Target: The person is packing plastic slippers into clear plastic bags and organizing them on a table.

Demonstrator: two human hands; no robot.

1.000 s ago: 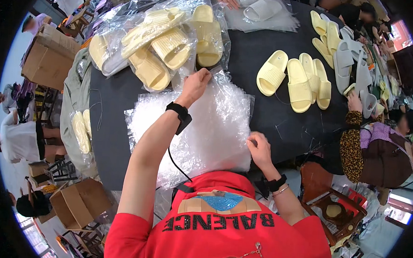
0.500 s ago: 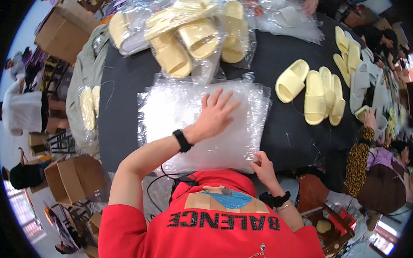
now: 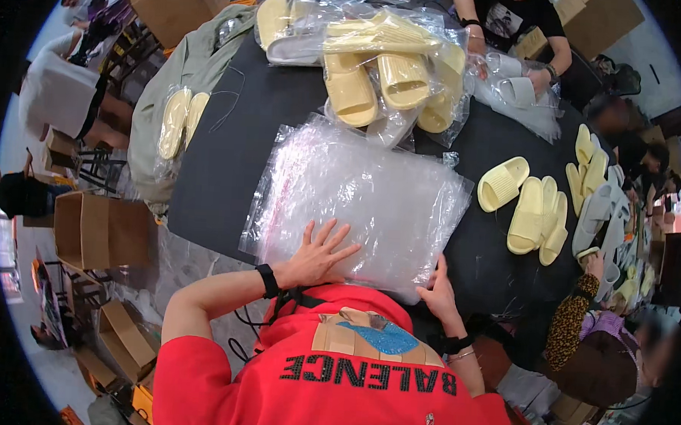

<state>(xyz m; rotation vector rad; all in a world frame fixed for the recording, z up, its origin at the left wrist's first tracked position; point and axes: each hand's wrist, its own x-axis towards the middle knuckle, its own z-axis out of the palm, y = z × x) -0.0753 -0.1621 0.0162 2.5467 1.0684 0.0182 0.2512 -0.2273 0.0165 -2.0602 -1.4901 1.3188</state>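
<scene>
A stack of clear plastic bags (image 3: 357, 190) lies flat on the black table (image 3: 212, 184) right in front of me. My left hand (image 3: 316, 258) rests palm down on the stack's near left part, fingers spread, holding nothing. At the near right corner, my right hand (image 3: 439, 294) touches the bags' edge. Its fingers stretch along the side and its thumb is apart from them. Beyond the stack is a pile of pale yellow slippers (image 3: 351, 91) in clear bags. Loose yellow slippers (image 3: 526, 224) lie to the right.
Grey slippers (image 3: 593, 216) and more yellow ones are at the table's right side, near another person's hand (image 3: 593, 264). Across the table, a person (image 3: 516, 23) handles bagged white slippers (image 3: 517, 91). Cardboard boxes (image 3: 89, 232) stand left, past a grey-green cloth (image 3: 150, 140).
My left hand has moved from the middle of the bag stack to its near edge. My right hand stays at the near right corner, fingers now straighter. The whole view has shifted.
</scene>
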